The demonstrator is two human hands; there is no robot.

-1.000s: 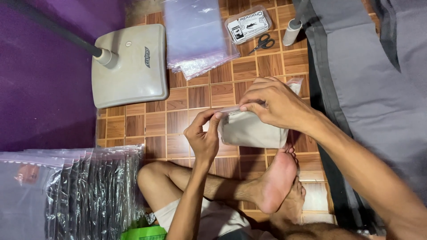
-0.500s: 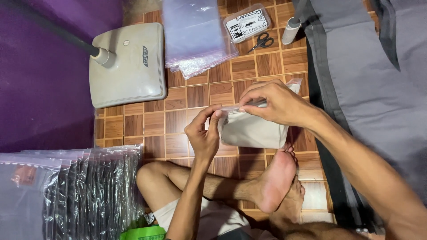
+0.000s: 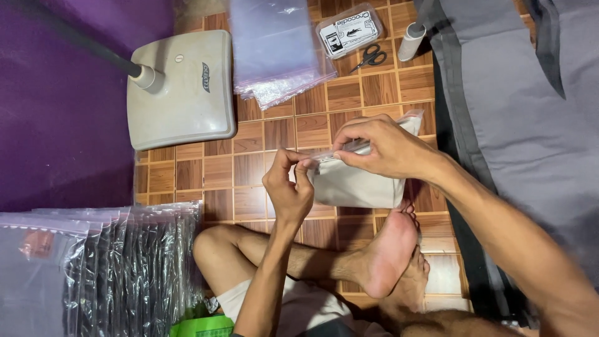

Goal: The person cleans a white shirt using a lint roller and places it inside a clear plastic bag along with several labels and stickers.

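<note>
Person seated cross-legged on wood-pattern tile floor (image 3: 187, 171), bare feet near centre. Both hands work a clear zip bag (image 3: 359, 181) w/ folded grey cloth inside, held just above the feet, approx. centre of scene.

Left hand (image 3: 288, 190): thumb & forefinger pressed together, pinching bag's top edge at its left corner.
Right hand (image 3: 380, 146): fingers curled over same top edge, further right, pinching the seal strip; palm covers part of bag.

Surroundings:
- Far left: beige fan base (image 3: 181, 87) w/ dark pole, on floor.
- Far centre: stack of empty clear bags (image 3: 274, 50).
- Far right: small plastic box (image 3: 348, 30), black scissors (image 3: 369, 57), white roll (image 3: 410, 40), all close together.
- Near left: row of packed bags (image 3: 118, 268), dark contents.
- Right side: grey fabric (image 3: 518, 112).
- Near edge: green object (image 3: 203, 326), kind unclear.
</note>
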